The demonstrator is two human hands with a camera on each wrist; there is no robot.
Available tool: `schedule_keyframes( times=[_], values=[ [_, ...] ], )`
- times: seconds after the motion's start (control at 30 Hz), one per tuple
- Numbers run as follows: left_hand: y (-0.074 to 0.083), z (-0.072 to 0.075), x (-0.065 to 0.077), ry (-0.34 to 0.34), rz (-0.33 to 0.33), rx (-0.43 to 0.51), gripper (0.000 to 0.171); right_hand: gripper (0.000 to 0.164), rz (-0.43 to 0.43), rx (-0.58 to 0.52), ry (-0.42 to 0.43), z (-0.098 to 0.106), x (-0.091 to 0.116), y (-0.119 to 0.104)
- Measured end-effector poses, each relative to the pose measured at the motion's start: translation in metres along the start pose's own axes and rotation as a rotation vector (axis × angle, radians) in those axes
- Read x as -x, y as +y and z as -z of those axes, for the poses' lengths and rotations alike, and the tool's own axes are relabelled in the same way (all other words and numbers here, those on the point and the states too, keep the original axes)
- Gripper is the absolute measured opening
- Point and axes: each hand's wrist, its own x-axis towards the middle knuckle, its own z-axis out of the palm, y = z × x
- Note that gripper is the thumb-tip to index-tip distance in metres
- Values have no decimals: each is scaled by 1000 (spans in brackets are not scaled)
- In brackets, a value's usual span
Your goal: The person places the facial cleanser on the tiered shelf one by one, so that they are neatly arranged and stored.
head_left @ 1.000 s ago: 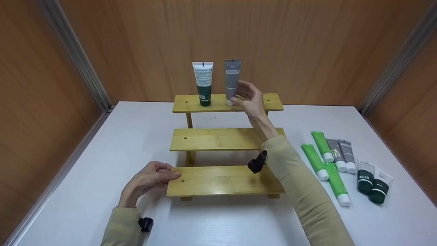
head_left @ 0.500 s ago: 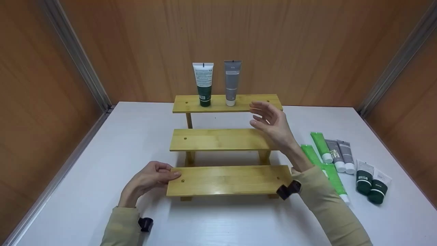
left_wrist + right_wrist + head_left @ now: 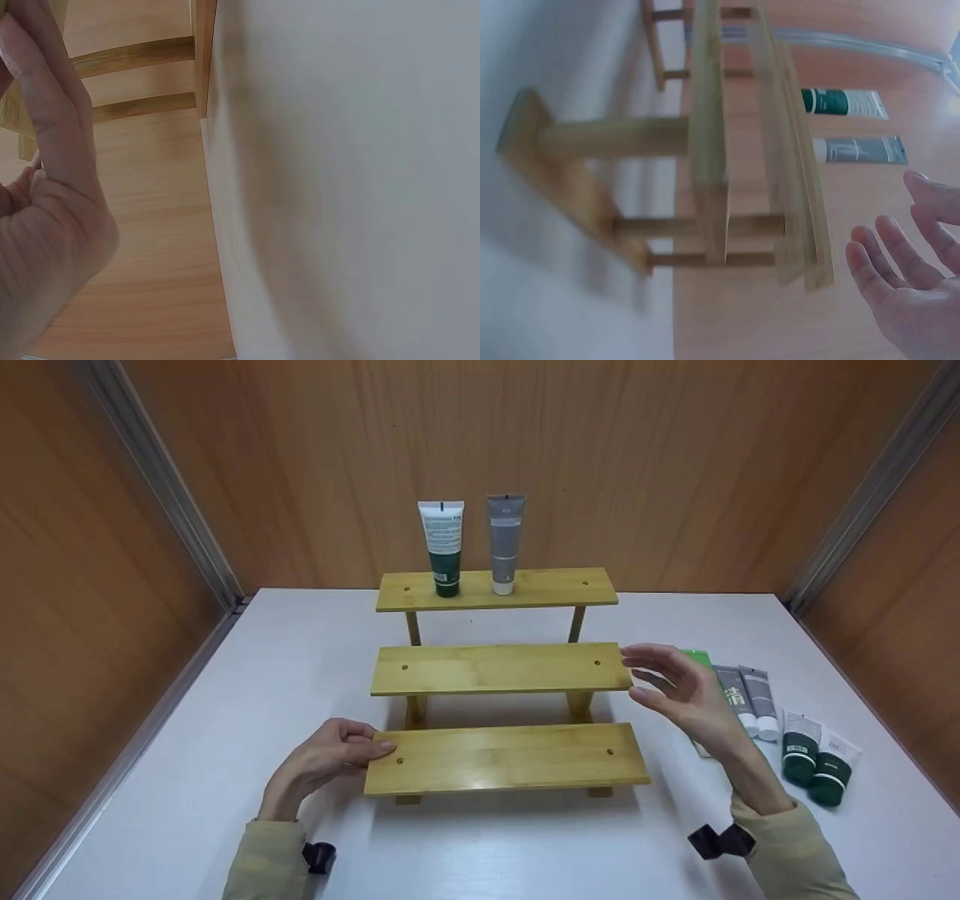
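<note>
A three-tier wooden stand (image 3: 502, 669) stands on the white table. My left hand (image 3: 330, 757) grips the left end of its lowest shelf, thumb on top. On the top shelf a white and dark green tube (image 3: 442, 540) and a grey tube (image 3: 505, 540) stand upright on their caps, a gap between them. My right hand (image 3: 686, 697) holds nothing, its fingers loosely bent beside the right end of the middle shelf. In the right wrist view the same hand (image 3: 915, 277) shows spread fingers, apart from the stand.
At the right of the table lie two grey tubes (image 3: 759, 701), two white and dark green tubes (image 3: 832, 769) and a green tube (image 3: 697, 657), with the right hand partly in front of the green ones. Wooden panels (image 3: 675, 472) close in the back and sides.
My right hand has let go of the grey tube on the top shelf and moved right and down towards the tubes on the table. The left hand has stayed at the lowest shelf.
</note>
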Motion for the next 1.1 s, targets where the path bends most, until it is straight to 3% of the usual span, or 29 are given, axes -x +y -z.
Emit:
schedule_keyframes(
  times=[0.2,0.4,0.73,1.1],
  values=[
    [0,-1,-1,14,11,-4,29,48,2,165,-37,22,25,6],
    [1,0,0,12,-2,0,27,48,15,236,-55,42,42,17],
    [-1,0,-1,4,7,14,22,49,-117,402,-107,68,60,43],
    [0,1,0,-5,-4,7,23,54,-229,497,-164,83,63,65]
  ],
)
